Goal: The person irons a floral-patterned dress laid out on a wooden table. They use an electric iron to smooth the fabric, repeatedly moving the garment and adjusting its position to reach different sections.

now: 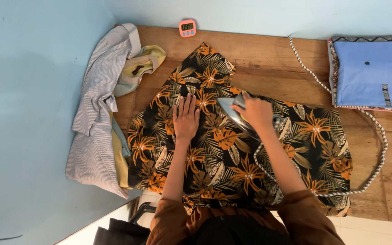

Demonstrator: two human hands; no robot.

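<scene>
In the middle of the frame, my right hand [256, 111] is clenched around the handle of a silver metal iron [236, 115], its soleplate tilted up off the black shirt with orange leaf print [232, 154] spread on the wooden table [268, 54]. My left hand [186, 119] lies flat, fingers loose, pressing the cloth just beside the iron — gripping nothing. At far left sits a striped grey garment [98, 113]; a small pink digital timer [187, 27] stands at top centre.

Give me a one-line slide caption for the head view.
Right hand presses a metal iron onto a black shirt with orange leaf print on a wooden table, left hand flat on the fabric.
</scene>
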